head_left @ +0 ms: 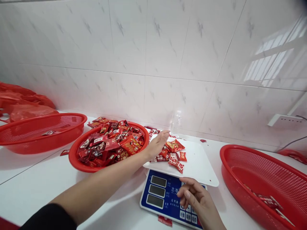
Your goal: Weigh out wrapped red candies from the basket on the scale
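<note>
My left hand reaches over the left part of the scale's white tray. Its fingers are stretched out, and their undersides are hidden from me. Beside and below it lie several red snack packets on the tray. In front of the tray, my right hand hovers over the keypad of the blue weighing scale. Its fingers are loosely bent, with the thumb apart and nothing visible between them. The scale's displays look blank. Left of it, a red basket is heaped with wrapped snacks.
Another red basket stands at the left, with red plastic bags behind it. On the right is a large red basket with a few packets at its bottom. A power strip is by the tiled wall.
</note>
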`<state>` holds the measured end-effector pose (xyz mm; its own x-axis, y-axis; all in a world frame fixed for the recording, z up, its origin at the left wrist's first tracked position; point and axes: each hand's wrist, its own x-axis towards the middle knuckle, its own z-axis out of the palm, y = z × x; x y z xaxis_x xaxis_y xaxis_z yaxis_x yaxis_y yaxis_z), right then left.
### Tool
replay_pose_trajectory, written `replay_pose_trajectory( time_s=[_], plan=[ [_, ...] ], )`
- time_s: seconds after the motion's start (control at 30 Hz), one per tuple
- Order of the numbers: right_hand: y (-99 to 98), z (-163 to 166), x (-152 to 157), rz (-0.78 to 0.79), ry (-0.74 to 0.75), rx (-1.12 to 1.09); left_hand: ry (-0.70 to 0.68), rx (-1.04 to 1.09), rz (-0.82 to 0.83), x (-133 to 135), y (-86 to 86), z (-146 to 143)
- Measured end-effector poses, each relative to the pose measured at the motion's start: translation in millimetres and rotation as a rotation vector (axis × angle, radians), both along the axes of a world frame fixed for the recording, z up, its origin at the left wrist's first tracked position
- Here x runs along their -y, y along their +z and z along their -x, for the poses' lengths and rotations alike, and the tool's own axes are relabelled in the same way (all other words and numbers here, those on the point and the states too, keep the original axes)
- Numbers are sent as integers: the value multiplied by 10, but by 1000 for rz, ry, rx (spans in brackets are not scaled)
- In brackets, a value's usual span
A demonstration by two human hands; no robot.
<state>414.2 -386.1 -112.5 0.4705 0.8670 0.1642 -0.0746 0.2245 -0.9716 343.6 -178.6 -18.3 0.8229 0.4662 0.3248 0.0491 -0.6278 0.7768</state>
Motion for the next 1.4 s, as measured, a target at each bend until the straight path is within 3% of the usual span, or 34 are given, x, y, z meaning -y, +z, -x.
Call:
replay_pose_trajectory(
  time_s=[0.1,0.27,0.4,0.53,0.67,0.77,0.97,1.17,1.4],
  plan=[
    [-17,59,-2,-12,-92,34,58,222,102,102,-74,348],
    [-79,139,-12,-30,-146,188,118,309,102,251,-369,859],
    [-77,184,-23,9,-234,295,144,333,176,261,-603,1021],
    [84,145,-48,11,-296,497,123,294,152,219,-728,1048],
    [334,-75,-198,114,-309,850,87,283,64,221,-721,1088],
    [475,-323,-455,314,-166,1121,47,315,-31,242,-689,1145],
    [579,-638,-1052,460,62,1263,-19,342,-149,231,-662,1200],
    [522,-624,-1261,417,116,1367,-31,311,-159,220,-673,1204],
    [471,-671,-1252,316,-52,1404,-75,305,-242,232,-674,1188]
  ],
)
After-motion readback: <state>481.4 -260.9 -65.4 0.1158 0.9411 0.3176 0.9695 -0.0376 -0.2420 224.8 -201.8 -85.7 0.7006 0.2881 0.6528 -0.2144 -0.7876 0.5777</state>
